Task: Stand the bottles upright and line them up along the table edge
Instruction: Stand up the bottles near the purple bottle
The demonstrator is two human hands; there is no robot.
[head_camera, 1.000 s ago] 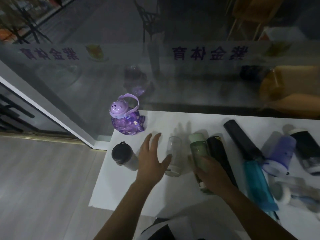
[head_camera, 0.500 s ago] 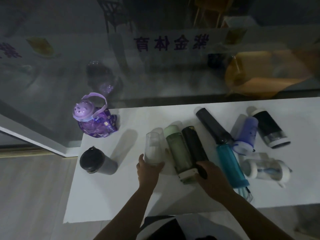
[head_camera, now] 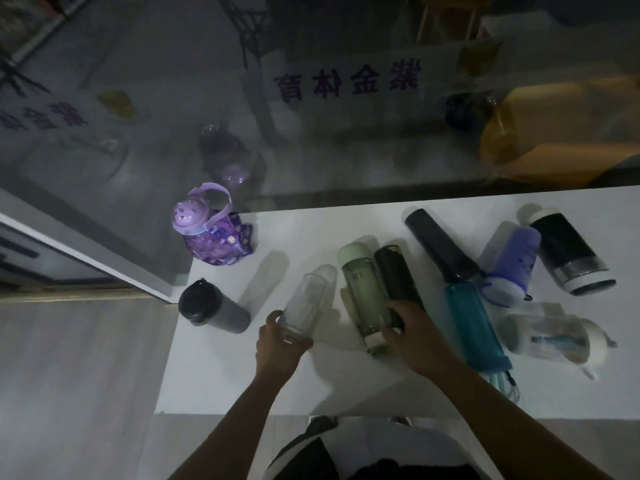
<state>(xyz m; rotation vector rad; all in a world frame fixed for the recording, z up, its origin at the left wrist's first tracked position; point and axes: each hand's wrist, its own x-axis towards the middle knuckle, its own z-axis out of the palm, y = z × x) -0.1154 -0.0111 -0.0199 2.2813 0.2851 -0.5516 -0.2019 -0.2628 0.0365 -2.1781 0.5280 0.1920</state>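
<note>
On the white table (head_camera: 221,386) my left hand (head_camera: 280,344) grips the lower end of a clear glass bottle (head_camera: 306,301), which tilts up off the surface. My right hand (head_camera: 412,336) rests on the lower ends of a green bottle (head_camera: 363,289) and a black bottle (head_camera: 396,275), both lying flat side by side. Two bottles stand along the left edge: a purple cat-lid bottle (head_camera: 211,233) and a dark grey tumbler (head_camera: 213,308).
Further right lie a long black bottle (head_camera: 438,244), a teal bottle (head_camera: 474,327), a lilac bottle (head_camera: 512,261), a black-and-white flask (head_camera: 571,254) and a clear white-capped bottle (head_camera: 550,336). A glass wall runs along the table's far edge.
My left hand has closed on the clear glass bottle and raised it off the table. My right hand slid onto the ends of the green and black bottles. The camera shifted.
</note>
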